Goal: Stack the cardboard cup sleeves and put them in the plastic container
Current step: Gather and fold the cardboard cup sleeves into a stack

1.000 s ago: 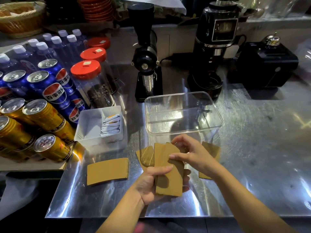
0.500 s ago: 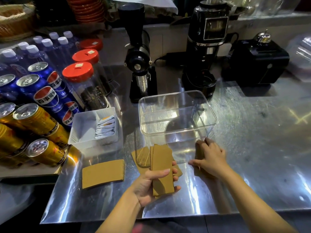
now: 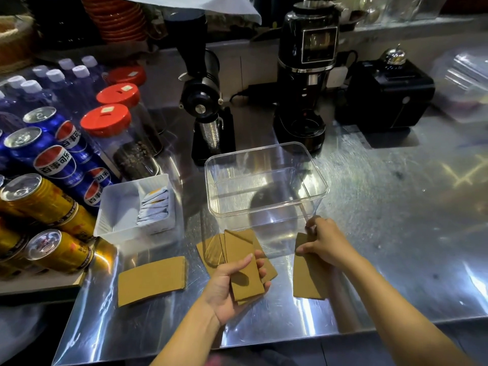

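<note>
Right hand (image 3: 326, 244) now pinches 1 sleeve (image 3: 307, 273); left hand (image 3: 232, 283) still grips the stack (image 3: 244, 262).

One head-worn wide-angle camera looks forward and down, close over the steel counter (image 3: 396, 233).

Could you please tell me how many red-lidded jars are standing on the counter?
3, in a row left of the clear container: the nearest jar, the middle jar, and the farthest jar, partly hidden. More could be hidden behind the bottles.
</note>
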Available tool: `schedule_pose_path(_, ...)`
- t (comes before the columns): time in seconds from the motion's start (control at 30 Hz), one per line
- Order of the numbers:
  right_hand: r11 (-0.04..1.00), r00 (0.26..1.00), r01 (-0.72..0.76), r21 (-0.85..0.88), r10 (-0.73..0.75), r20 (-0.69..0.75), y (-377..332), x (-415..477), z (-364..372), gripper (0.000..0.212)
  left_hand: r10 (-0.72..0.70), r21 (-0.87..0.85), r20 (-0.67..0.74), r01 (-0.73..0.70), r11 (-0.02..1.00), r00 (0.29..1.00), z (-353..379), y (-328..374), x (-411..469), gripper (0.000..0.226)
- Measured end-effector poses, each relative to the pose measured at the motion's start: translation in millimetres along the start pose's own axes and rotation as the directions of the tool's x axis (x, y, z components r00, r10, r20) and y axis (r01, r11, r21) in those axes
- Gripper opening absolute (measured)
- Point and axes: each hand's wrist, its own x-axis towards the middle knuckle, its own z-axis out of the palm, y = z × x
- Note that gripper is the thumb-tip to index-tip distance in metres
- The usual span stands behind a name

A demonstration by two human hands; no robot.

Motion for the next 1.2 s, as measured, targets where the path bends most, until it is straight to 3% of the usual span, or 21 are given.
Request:
schedule_pose_path(0.13, 0.973, 0.998, 0.023, 0.231, -0.036, 0.055, -4.9, -4.6, -8.3, 0.037, -0.012, -0.01, -0.021, 0.012, 1.0, 1.0, -0.1, 1.8, 2.2, 0.038)
schedule_pose_path(0.2, 0.901, 0.993, 0.05, 0.431, -0.093, 0.077, -14.5, -11.3, -13.9, 0.031, -0.01, 0.001, -0.023, 0.01, 1.0, 1.0, -0.4, 3.9, 2.2, 0.032)
schedule_pose_path(0.3, 0.769, 0.976, 0.088, 0.633, -0.194, 0.101, -36.5, -21.4, -24.0, 0.03, -0.03, 0.022, 0.032, 0.03, 0.999, 0.999, 3.0, 6.9, 1.3, 0.033)
schedule_pose_path(0.43, 0.689, 0.941, 0.145, 0.711, -0.318, 0.116, -65.8, -28.7, -26.6, 0.036, -0.06, 0.149, 0.095, 0.045, 0.988, 0.994, 9.1, 8.0, -0.3, 0.049)
schedule_pose_path(0.57, 0.702, 0.931, 0.162, 0.694, -0.341, 0.127, -81.7, -30.1, -12.9, 0.03, -0.103, 0.214, 0.178, 0.064, 0.975, 0.979, 13.2, 6.3, 0.5, 0.06)
schedule_pose_path(0.7, 0.711, 0.923, 0.155, 0.685, -0.351, 0.156, -89.3, -30.5, -3.7, 0.029, -0.156, 0.243, 0.251, 0.093, 0.966, 0.955, 18.6, 8.3, -1.9, 0.054)
schedule_pose_path(0.93, 0.785, 0.927, 0.225, 0.578, -0.355, 0.121, -94.2, -30.0, 8.2, 0.025, -0.094, 0.147, 0.24, 0.059, 0.987, 0.966, 19.5, 7.8, -3.2, 0.056)
schedule_pose_path(1.1, 0.806, 0.938, 0.286, 0.519, -0.345, 0.02, -87.1, -23.8, 17.3, 0.02, -0.012, 0.055, 0.246, -0.001, 0.999, 0.969, 11.1, 18.7, -7.1, 0.049)
schedule_pose_path(1.2, 0.887, 0.93, 0.343, 0.307, -0.367, 0.02, -76.8, -20.7, 31.0, 0.021, 0.097, -0.023, 0.175, -0.095, 0.995, 0.98, -3.9, 30.5, -11.0, 0.054)
